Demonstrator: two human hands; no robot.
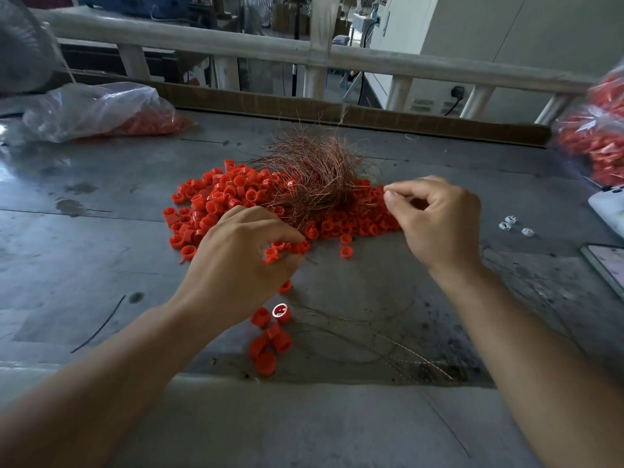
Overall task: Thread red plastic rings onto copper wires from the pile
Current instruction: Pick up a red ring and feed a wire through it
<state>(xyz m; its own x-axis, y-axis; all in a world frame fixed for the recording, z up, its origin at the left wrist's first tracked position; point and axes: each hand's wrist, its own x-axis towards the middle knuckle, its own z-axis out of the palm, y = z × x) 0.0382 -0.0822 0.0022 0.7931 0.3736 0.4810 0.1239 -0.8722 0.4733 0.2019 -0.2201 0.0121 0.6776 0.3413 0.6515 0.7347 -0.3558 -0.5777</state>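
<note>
- The grey, scuffed metal table [101, 265] carries everything. A clear plastic bag of red parts [94, 109] lies at the far left and another bulging bag [594, 143] at the far right.
- The pile of red plastic rings [216, 201] spreads across the middle of the table, and the tangled clump of thin copper wires [314, 170] sits on its far right part.
- The left hand [236, 261] is at the near edge of the pile, fingers curled down and gripping a few loose rings [287, 248].
- The right hand [439, 217] is raised just right of the clump, with thumb and forefinger pinched tip to tip. They seem to hold a single copper strand, though it is too fine to see.
- A short string of rings [270, 339] lies near the body, and a loose wire [405, 352] curls on the table to its right.
- The step looks like bringing a ring to a wire end. It would go best with one ring isolated between the left fingertips, hole turned toward the right hand.
- The pinch should sit close to the wire's tip, because a long free end would likely bend away.
</note>
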